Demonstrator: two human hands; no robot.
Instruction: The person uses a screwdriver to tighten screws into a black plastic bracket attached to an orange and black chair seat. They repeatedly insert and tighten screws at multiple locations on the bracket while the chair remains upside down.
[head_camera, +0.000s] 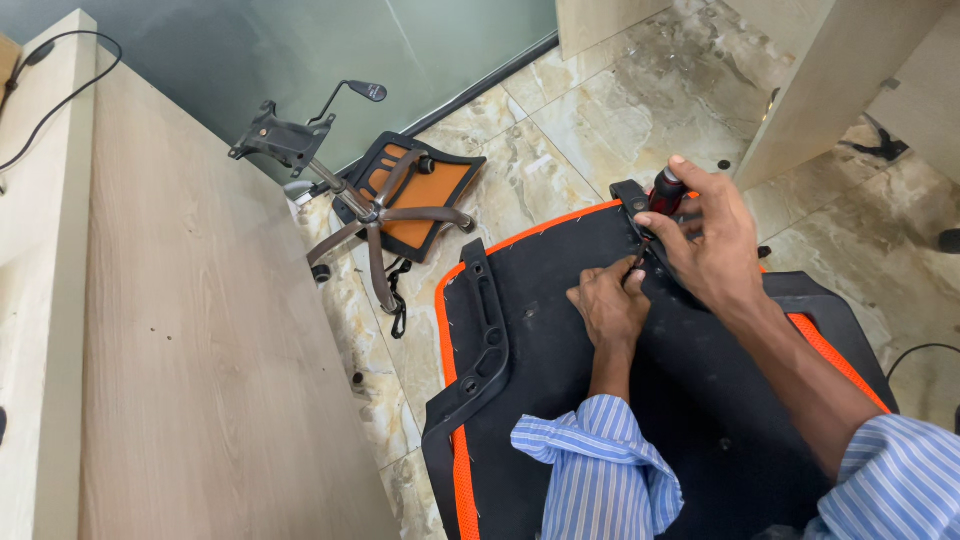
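Now gripping a red-and-black-handled screwdriver (664, 192) in the right hand (710, 240), left hand (608, 305) pinching closed at its tip, steadying it over the upturned black orange-edged chair seat (560, 400).

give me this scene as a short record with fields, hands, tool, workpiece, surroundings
left hand: left hand rests on the upturned chair seat, fingertips at the screwdriver tip
right hand: right hand grips a red-handled screwdriver
workpiece: black seat underside with orange mesh edge, black armrest bracket along its left side
floor: marbled tile floor
nearby: five-star chair base with tilt mechanism, lying over an orange backrest
left side: light wooden panel
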